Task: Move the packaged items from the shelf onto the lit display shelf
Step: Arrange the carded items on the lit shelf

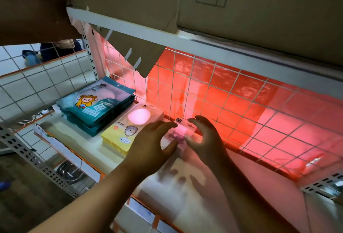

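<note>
On the white lit shelf (89,140) lie a stack of teal cartoon packets (96,104) at the left and a stack of yellow packets with a round mirror (130,127) beside it. A small clear packet (181,132) lies against the red-lit wire grid back (232,102). My left hand (152,145) touches the clear packet's left side, fingers spread and slightly bent. My right hand (206,136) curves over its right side, fingertips at its top edge. Whether either hand grips it is unclear.
Cardboard boxes (259,10) sit on the shelf above, with a flap (135,50) hanging down. A perforated upright (37,162) runs at lower left, metal bowls (70,171) below. A person sits beyond the tiled counter (37,80) at far left.
</note>
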Demonstrator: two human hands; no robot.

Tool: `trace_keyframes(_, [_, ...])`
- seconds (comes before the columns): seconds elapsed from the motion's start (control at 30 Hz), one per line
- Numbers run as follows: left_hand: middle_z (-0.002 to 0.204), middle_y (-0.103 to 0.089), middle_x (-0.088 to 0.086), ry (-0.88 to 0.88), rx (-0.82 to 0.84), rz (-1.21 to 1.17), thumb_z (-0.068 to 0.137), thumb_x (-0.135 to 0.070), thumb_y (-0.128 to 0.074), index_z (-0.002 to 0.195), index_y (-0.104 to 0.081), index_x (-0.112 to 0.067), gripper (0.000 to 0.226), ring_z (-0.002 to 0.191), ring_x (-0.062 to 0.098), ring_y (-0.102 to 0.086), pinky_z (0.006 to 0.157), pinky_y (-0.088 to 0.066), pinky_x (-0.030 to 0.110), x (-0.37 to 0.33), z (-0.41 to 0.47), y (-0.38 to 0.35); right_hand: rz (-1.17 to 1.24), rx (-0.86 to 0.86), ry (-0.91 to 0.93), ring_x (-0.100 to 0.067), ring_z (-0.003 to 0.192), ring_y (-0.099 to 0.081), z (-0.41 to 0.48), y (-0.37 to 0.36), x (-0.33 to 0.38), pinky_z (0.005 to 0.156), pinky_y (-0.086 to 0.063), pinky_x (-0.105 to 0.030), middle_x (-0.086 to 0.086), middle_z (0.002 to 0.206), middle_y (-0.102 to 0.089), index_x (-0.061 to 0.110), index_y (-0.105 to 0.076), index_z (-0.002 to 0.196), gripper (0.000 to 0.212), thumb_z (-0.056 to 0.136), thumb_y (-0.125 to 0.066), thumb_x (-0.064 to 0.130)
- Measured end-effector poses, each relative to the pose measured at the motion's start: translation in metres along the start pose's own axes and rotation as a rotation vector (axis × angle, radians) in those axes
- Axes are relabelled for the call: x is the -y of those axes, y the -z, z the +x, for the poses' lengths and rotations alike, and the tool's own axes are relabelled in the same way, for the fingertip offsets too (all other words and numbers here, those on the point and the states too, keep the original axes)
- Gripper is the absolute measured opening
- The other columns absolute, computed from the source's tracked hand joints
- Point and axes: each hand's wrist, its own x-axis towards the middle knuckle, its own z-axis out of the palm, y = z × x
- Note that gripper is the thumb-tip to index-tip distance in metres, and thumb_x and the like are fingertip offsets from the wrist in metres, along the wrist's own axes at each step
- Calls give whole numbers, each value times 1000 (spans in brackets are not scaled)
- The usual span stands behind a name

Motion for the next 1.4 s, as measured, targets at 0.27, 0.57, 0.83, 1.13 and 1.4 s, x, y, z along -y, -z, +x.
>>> trace_keyframes(0.27, [122, -63, -17, -294, -65, -213, 90, -47, -56, 129, -64, -31, 42, 115, 8, -55, 95, -37, 14, -42, 42, 58, -158, -211, 29, -15, 135, -45, -7, 69, 85, 115, -34, -31, 2, 141, -52, 25, -60, 134, 54, 81, -66, 39])
trace_keyframes(0.57, [107, -68, -10, -706, -78, -478, 90, -36, -60, 122, -68, -22, 36, 99, 11, -63, 89, -47, 27, -133, 72, 108, -432, -503, -28, -14, 132, -47, -64, 177, 181, 114, -34, -31, -2, 138, -58, 16, -63, 131, 53, 85, -60, 42])
trace_keyframes(0.83, [104, -71, -14, -867, 14, -609, 88, -35, -59, 123, -68, -30, 36, 93, 2, -64, 85, -52, 27, -241, 65, 117, -582, -731, -146, 9, 110, -53, -154, 280, 242, 99, -42, -14, 12, 124, -58, 22, -67, 124, 40, 84, -68, 26])
trace_keyframes(1.13, [90, -68, -18, -998, 261, -662, 92, -20, -68, 110, -65, -44, 30, 86, -1, -66, 76, -51, 19, -376, 15, 97, -716, -875, -324, 17, 106, -48, -313, 381, 251, 87, -29, 5, 17, 120, -57, 23, -67, 121, 31, 90, -69, 21])
trace_keyframes(1.4, [88, -66, -20, -1003, 281, -436, 92, -23, -69, 105, -74, -34, 17, 77, -8, -61, 65, -43, 9, -505, -22, 68, -744, -848, -482, -6, 116, -54, -454, 461, 228, 99, -42, -27, 16, 121, -58, 25, -69, 119, 33, 87, -72, 21])
